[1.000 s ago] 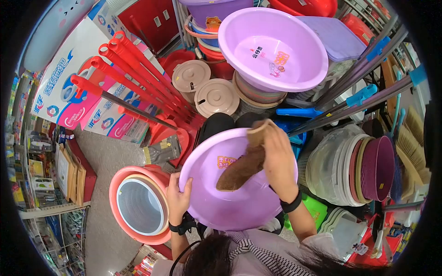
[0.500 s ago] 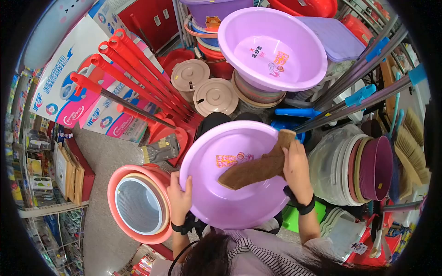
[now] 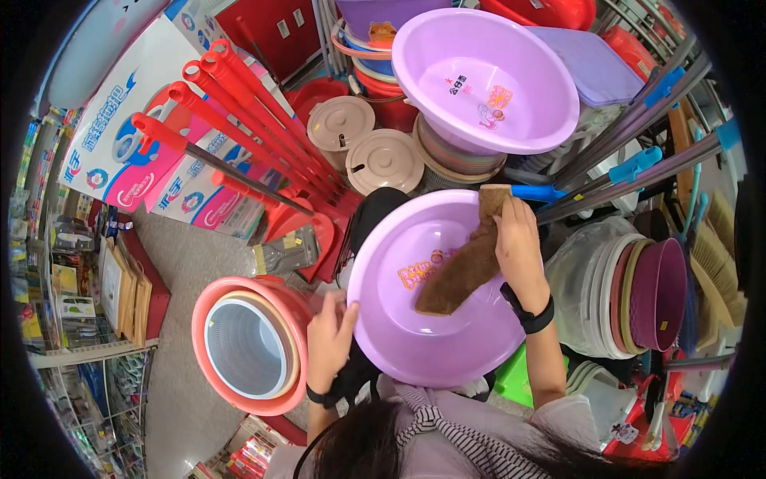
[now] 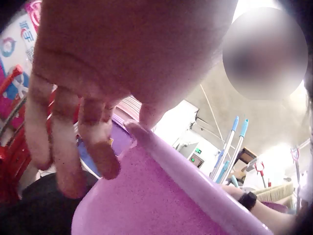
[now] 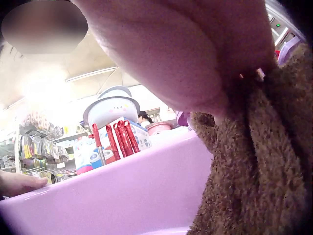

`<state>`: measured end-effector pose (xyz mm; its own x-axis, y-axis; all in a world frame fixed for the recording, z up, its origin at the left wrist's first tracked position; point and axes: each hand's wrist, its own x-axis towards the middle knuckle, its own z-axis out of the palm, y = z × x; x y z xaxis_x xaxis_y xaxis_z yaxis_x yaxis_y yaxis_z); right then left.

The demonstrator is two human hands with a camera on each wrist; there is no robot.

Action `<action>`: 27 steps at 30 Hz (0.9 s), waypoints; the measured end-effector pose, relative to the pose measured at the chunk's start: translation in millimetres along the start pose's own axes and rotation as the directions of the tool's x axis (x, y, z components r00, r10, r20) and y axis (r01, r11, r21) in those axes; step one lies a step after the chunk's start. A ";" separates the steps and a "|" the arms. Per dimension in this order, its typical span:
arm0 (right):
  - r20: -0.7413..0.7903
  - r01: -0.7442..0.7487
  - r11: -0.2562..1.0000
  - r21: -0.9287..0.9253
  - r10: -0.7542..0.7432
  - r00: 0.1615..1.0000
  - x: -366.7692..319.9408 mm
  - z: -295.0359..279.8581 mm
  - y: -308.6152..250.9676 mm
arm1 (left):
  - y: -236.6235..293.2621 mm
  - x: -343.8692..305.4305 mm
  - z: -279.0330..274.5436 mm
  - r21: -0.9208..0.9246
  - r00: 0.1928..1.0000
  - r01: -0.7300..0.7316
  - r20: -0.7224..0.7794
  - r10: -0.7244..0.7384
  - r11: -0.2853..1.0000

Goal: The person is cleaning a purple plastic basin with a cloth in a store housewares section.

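A purple plastic basin (image 3: 383,319) with a printed design inside lies across the person's lap. The right hand (image 3: 520,243) grips a folded brown plush cloth (image 3: 459,279) at the basin's far right rim, and the cloth hangs down over the inside wall. In the right wrist view the brown cloth (image 5: 234,181) bunches up beneath the palm. At the left rim is the left hand (image 3: 329,339), its thumb tip right at the edge. Seen from the left wrist, the left hand's fingers (image 4: 66,147) hang loosely outside the basin wall (image 4: 146,196).
Another purple basin (image 3: 487,96) sits on stacked baskets ahead. Red-handled dustpans (image 3: 263,120) lean at left, near nested colanders in a pink basin (image 3: 209,383). To the right are stacked bins (image 3: 658,295) and grey poles (image 3: 638,172). Beige lidded buckets (image 3: 385,162) stand beyond the knees.
The basin has shifted right and away from the body, turning slightly. The left hand has loosened from its rim. The right hand has moved up to the far right rim with the brown cloth.
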<state>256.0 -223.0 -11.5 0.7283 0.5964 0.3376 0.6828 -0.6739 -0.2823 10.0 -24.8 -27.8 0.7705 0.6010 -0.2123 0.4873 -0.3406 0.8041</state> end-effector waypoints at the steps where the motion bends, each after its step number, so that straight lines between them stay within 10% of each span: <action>1: -0.018 0.011 1.000 0.016 -0.011 1.000 -0.8 -0.5 -1.5 | -8.5 8.1 0.6 -0.165 0.995 0.068 0.079 -0.056 0.984; 5: -0.009 0.053 0.998 0.024 -0.053 0.999 5.0 -3.4 -14.2 | 4.0 20.6 16.8 -0.135 0.987 -0.158 -0.014 0.158 0.978; 10: 0.022 0.118 0.986 -0.117 -0.116 0.993 10.1 13.6 -45.2 | 6.8 16.5 24.4 -0.111 0.994 -0.107 0.009 0.109 0.988; 18: 0.038 0.461 0.766 0.447 -0.531 0.846 -3.0 35.4 -113.7 | -1.8 19.9 28.4 -0.039 0.996 -0.080 -0.042 0.079 0.996; 27: 0.075 0.260 0.952 0.163 -0.275 0.959 4.3 21.0 -77.3 | -23.5 15.4 32.7 -0.100 0.990 -0.133 -0.068 0.126 0.986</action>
<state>207.6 -159.1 -7.0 0.5148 0.7896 0.3340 0.8489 -0.4152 -0.3270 23.9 -31.2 -68.1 0.7959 0.6013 -0.0706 0.3372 -0.3435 0.8765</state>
